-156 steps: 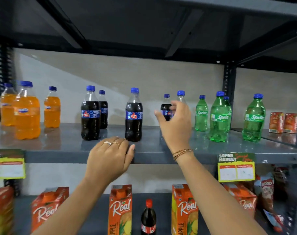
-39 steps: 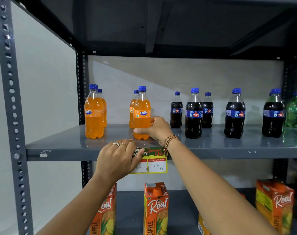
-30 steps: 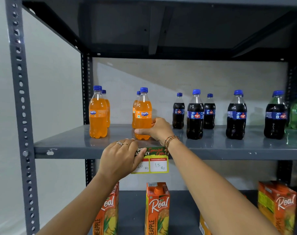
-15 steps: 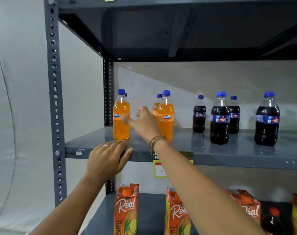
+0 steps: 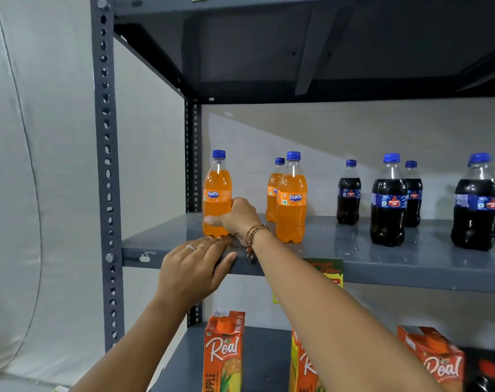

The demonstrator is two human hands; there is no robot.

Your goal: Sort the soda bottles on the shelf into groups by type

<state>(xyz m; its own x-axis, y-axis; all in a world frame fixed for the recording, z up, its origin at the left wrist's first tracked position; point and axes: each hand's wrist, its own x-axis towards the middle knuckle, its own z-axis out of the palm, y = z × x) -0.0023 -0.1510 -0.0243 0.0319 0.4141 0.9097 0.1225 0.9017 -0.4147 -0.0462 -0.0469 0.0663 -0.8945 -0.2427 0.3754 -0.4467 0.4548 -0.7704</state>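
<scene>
Grey painted steel makes up the shelf point(image 5: 382, 267), a smooth deck that mirrors the bottles faintly, carried on perforated uprights point(image 5: 106, 165) with another steel deck overhead at twelve o'clock. Behind and to the nine o'clock side hangs a pale, creased backdrop point(image 5: 36, 165) in place of a hard wall.

At the centre the right hand point(image 5: 236, 219) is wrapped around the lower body of an upright orange Fanta bottle point(image 5: 216, 190), thumb on the near side, fingers curled behind; the bottle's base sits on the deck near the left rear upright. A beaded bracelet point(image 5: 254, 232) circles that wrist. Just below, towards seven o'clock, the left hand point(image 5: 194, 271) lies flat over the shelf's front lip, fingers together, holding nothing, with rings on two fingers.

Towards one o'clock of the gripped bottle stand two more Fanta bottles point(image 5: 291, 199), one close behind the other. Farther out at three o'clock stand four dark cola bottles point(image 5: 389, 205) with blue caps, well apart from the orange ones.

A green and yellow price tag point(image 5: 329, 271) hangs from the lip, partly hidden by the right forearm. At six o'clock, on the lower deck, stand orange Real juice cartons point(image 5: 223, 355)
</scene>
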